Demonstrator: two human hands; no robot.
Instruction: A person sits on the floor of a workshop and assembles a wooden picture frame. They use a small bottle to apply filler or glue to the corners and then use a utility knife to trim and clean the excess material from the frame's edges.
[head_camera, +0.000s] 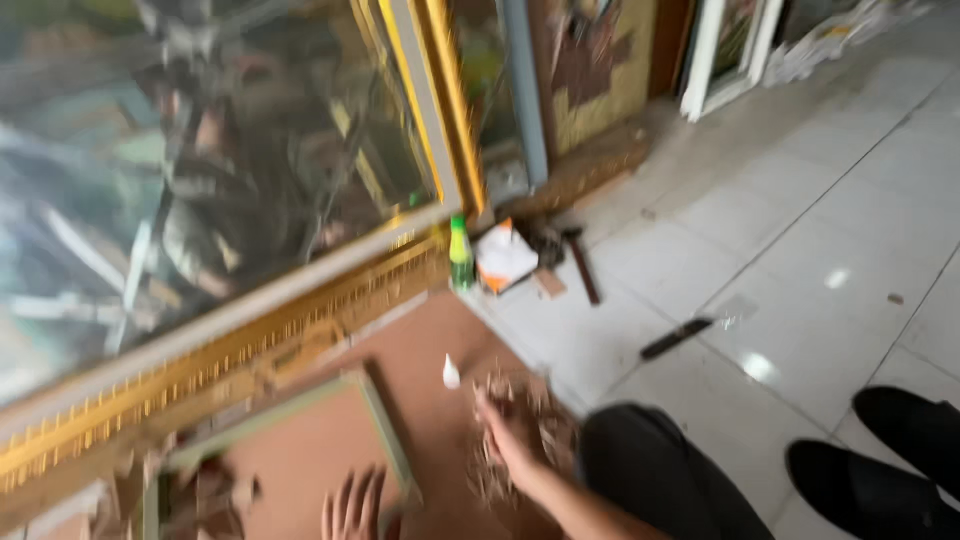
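My left hand (353, 505) rests flat, fingers spread, on a brown board (420, 370) at the bottom edge of the view, beside a greenish frame strip (385, 430). My right hand (505, 430) reaches over a pile of small wood scraps (530, 400) on the board; the blur hides whether it grips any. A small white glue bottle (451, 373) stands just beyond the right hand. A large gold picture frame (230, 350) with glass leans behind the board.
A green bottle (460, 255), a white and orange packet (505, 258) and a hammer (580, 262) lie by the frame's corner. A dark flat tool (678, 338) lies on the white tiled floor (800, 220). My dark-trousered knee (650, 470) and black shoes (880, 470) are at lower right.
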